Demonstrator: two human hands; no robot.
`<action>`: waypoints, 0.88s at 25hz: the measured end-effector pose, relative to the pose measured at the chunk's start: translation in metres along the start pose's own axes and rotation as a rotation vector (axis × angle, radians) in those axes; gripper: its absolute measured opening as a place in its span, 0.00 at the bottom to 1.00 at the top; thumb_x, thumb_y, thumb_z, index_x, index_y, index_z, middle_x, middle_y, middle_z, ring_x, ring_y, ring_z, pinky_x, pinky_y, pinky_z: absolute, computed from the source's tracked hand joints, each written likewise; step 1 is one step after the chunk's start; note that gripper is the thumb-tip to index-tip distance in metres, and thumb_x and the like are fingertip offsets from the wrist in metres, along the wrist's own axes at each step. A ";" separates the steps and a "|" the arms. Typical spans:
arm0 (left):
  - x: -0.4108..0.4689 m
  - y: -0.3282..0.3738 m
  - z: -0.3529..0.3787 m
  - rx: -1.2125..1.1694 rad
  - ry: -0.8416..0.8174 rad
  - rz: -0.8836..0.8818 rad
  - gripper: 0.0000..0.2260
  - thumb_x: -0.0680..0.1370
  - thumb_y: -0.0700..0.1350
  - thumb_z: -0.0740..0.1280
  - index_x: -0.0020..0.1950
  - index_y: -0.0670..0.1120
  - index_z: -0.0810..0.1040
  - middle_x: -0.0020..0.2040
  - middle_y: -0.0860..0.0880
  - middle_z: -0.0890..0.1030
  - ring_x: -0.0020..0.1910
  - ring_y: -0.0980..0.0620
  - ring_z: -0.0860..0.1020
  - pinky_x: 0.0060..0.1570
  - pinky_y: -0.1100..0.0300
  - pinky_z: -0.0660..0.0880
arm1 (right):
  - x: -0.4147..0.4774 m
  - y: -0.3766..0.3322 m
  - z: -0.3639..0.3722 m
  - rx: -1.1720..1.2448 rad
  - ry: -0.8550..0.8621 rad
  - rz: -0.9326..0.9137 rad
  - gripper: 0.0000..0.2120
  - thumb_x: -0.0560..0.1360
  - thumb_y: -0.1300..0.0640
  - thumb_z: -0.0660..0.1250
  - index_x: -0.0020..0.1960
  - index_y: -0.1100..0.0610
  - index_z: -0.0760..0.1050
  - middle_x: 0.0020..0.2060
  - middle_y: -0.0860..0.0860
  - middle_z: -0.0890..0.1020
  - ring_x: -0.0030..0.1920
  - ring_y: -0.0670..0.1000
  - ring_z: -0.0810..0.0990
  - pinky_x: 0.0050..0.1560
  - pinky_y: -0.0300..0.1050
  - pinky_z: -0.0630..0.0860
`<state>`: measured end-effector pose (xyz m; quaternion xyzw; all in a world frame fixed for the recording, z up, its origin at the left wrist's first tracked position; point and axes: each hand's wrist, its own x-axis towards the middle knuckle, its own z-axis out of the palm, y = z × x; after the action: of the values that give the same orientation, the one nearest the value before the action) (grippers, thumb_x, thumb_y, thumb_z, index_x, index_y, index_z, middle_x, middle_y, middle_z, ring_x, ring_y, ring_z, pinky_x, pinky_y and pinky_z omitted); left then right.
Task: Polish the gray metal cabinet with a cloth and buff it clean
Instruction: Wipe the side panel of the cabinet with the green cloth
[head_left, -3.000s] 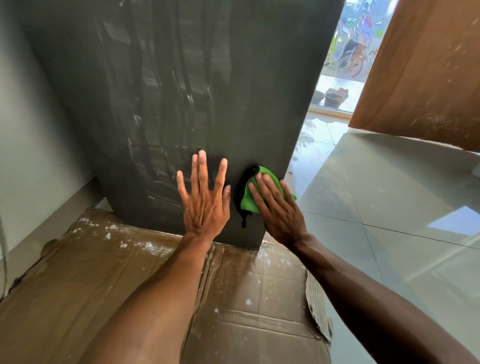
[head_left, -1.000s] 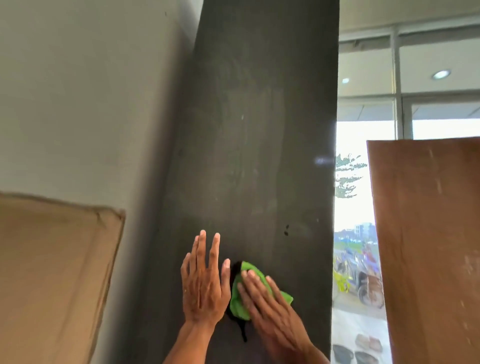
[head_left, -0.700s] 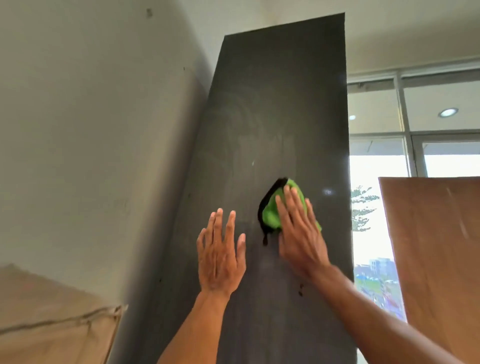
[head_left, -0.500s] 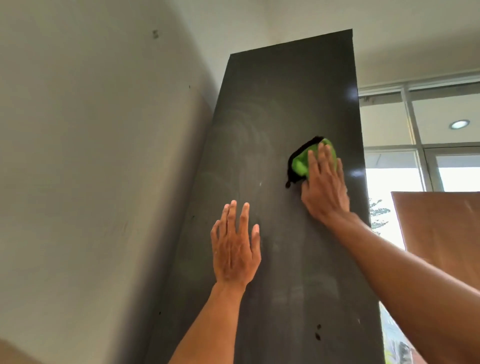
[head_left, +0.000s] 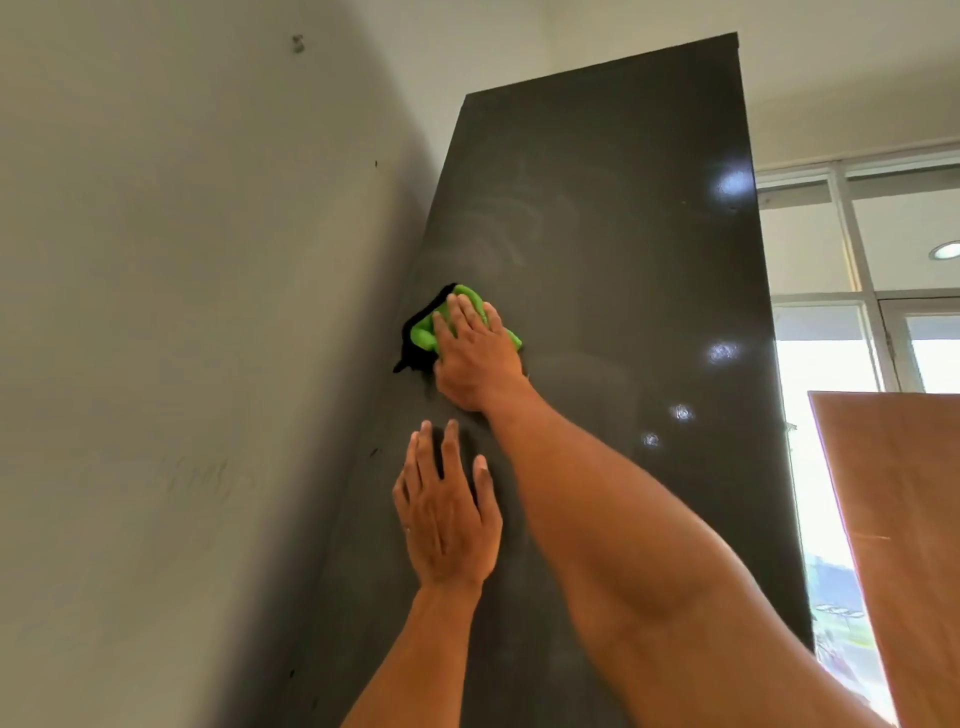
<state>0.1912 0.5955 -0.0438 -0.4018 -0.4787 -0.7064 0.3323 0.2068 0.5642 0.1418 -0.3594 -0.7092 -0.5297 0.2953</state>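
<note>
A: Status?
B: Right hand presses the green cloth flat on the gray cabinet, at its left edge by the wall. Left hand is flat just below, fingers spread, holding nothing.
A: Handling?
B: Cloth is soft and likely to bunch, so keep the palm over it. Panel looks stiff and slick.

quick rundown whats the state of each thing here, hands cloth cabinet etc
gray cabinet, standing by the wall, faint hazy smears on its upper face
green cloth, bunched, pressed against the cabinet near its left edge
right hand, flat over the cloth, pressing it
left hand, fingers straight, flat on the cabinet below the cloth
ceiling light, on
wooden board, upright at the right
</note>
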 end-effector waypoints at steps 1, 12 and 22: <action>0.004 0.000 -0.001 0.005 0.005 -0.028 0.24 0.84 0.56 0.52 0.76 0.47 0.70 0.77 0.42 0.70 0.77 0.42 0.66 0.68 0.43 0.69 | 0.000 0.006 0.001 -0.006 -0.003 -0.045 0.31 0.83 0.50 0.53 0.83 0.56 0.50 0.82 0.56 0.48 0.82 0.54 0.44 0.80 0.55 0.40; -0.015 -0.021 -0.012 0.075 -0.072 0.032 0.24 0.83 0.56 0.51 0.69 0.44 0.74 0.75 0.40 0.71 0.74 0.40 0.70 0.66 0.42 0.70 | -0.046 -0.034 0.021 0.022 -0.044 -0.088 0.31 0.83 0.49 0.53 0.83 0.54 0.49 0.83 0.56 0.46 0.82 0.55 0.43 0.80 0.57 0.40; -0.045 -0.022 -0.036 0.023 -0.105 0.011 0.25 0.83 0.58 0.50 0.72 0.47 0.74 0.77 0.43 0.69 0.76 0.43 0.68 0.69 0.43 0.70 | -0.113 0.048 0.009 0.150 0.346 0.661 0.33 0.80 0.52 0.59 0.81 0.61 0.56 0.81 0.62 0.53 0.82 0.60 0.49 0.79 0.61 0.43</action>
<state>0.1842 0.5726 -0.1007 -0.4372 -0.5012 -0.6769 0.3154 0.3100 0.5587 0.0745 -0.4514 -0.5315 -0.4053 0.5912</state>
